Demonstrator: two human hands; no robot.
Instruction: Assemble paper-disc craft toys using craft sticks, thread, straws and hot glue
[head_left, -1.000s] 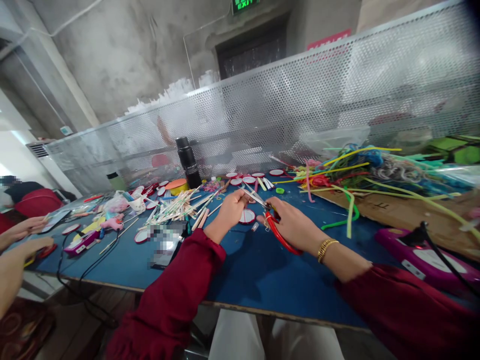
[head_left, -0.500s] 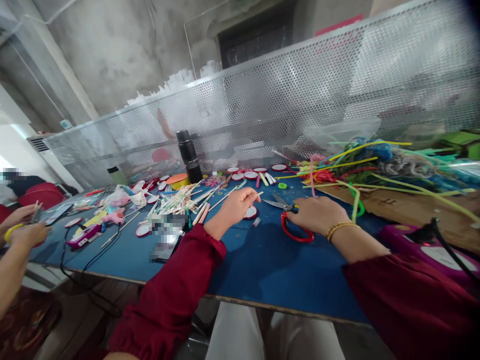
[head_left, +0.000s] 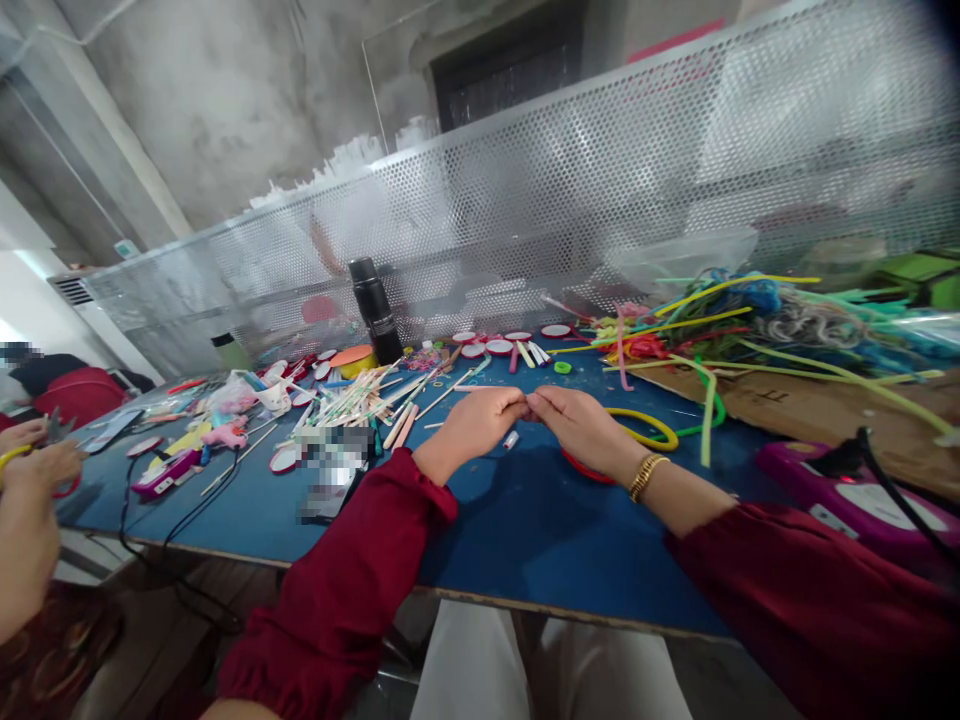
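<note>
Above the blue tabletop (head_left: 502, 540), my left hand (head_left: 480, 425) and my right hand (head_left: 585, 430) meet at the fingertips. Both are closed in a pinch, and whatever sits between them is hidden by the fingers. Beneath and beside my right hand lies a pair of scissors (head_left: 657, 430) with one yellow and one red handle loop; the hand covers most of it. A small whitish piece (head_left: 511, 440) rests on the table just below the joined fingertips.
Left of my hands are a pile of thin sticks (head_left: 352, 405), a black bottle (head_left: 375, 315) and a purple box (head_left: 166, 474) with a cord. Rightward lie colourful pipe cleaners (head_left: 705, 320) on cardboard and another purple box (head_left: 840, 490). At far left, a co-worker's hand (head_left: 45, 460) holds scissors.
My right hand has come off the scissors and moved left to my left hand. The thin pale stick tip that showed at my left fingertips is now hidden. The yellow handle loop has come into view.
</note>
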